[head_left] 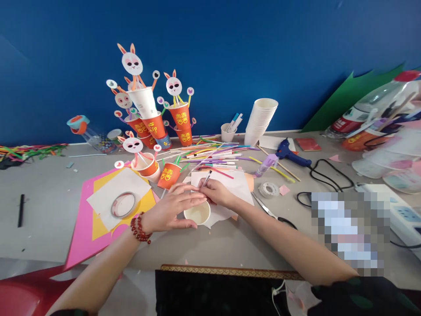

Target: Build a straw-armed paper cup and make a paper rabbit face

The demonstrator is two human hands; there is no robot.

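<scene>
My left hand (176,207) spans a white paper cup (197,213), fingers over its far side and thumb at its near edge, steadying it on a white sheet of paper (223,215). Whether the cup stands upright or base up I cannot tell. In my right hand (215,192) a pen (207,177) is pinched, close against the cup's far right side; its tip is hidden. Just beyond my left hand, a red paper cup (169,175) with gold characters leans. A rabbit-faced cup figure (132,145) stands to its left.
More rabbit cup figures (180,116) stand at the back. Left lies pink card (77,232) with a tape roll (123,205). Scissors (268,207), clear tape (269,189), a glue gun (291,153) and its cord are right. Stacked white cups (261,120) stand near the blue wall.
</scene>
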